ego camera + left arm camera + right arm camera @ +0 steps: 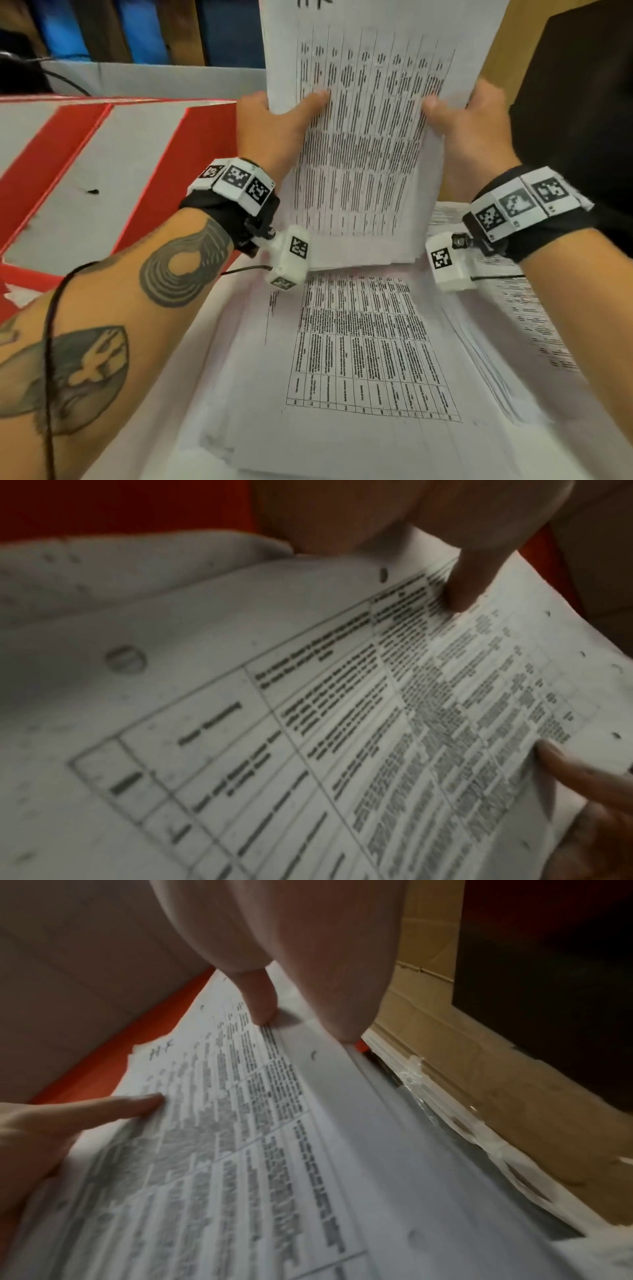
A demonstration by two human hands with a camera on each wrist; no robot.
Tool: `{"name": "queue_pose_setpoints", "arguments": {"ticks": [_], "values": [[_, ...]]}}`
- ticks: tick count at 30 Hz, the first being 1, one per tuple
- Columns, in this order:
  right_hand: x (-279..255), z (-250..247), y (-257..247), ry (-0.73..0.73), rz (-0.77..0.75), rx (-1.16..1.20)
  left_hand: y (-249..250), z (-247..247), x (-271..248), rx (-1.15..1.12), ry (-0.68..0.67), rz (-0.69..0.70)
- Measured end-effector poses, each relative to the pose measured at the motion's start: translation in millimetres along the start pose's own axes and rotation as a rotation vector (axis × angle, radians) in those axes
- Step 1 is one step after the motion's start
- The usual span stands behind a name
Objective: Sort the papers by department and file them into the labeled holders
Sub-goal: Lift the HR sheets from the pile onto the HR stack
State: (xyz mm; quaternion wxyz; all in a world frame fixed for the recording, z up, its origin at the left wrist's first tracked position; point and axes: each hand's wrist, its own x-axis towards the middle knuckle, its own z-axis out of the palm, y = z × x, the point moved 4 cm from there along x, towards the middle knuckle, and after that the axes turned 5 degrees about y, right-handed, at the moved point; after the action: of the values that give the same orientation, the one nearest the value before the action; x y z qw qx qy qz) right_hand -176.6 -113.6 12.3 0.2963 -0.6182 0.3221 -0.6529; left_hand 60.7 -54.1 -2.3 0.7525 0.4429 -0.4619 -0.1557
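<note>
I hold a thick stack of printed table sheets (370, 137) upright over the desk, its lower edge just above the papers below. My left hand (274, 126) grips the stack's left side with the thumb (459, 588) pressed on the front page (308, 723). My right hand (469, 126) grips the right side, thumb (260, 1004) on the same page (240, 1150). The other fingers of both hands are hidden behind the stack. Red-and-white file holders (120, 164) stand to the left, their labels not visible.
A flat pile of similar sheets (359, 359) lies under the held stack, with another pile (527, 308) to its right. A black object (575, 102) and a cardboard box (479, 1069) stand close on the right. Blue binders (137, 31) line the back.
</note>
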Motion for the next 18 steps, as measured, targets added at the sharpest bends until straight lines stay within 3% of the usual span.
{"name": "queue_pose_setpoints", "arguments": {"ticks": [2, 7, 14, 18], "values": [[3.9, 2.0, -7.6, 0.002, -0.021, 0.036, 2.0, 2.7, 0.7, -0.027, -0.004, 0.009], [-8.7, 5.4, 24.5, -0.106, 0.149, 0.035, -32.4, -7.7, -7.8, 0.028, -0.132, -0.100], [9.2, 9.8, 4.7, -0.035, 0.034, -0.009, -2.6, 1.9, 5.3, 0.086, -0.146, 0.008], [-3.0, 8.8, 35.6, -0.187, 0.200, 0.023, -37.6, -8.2, -6.5, 0.069, -0.149, -0.124]]}}
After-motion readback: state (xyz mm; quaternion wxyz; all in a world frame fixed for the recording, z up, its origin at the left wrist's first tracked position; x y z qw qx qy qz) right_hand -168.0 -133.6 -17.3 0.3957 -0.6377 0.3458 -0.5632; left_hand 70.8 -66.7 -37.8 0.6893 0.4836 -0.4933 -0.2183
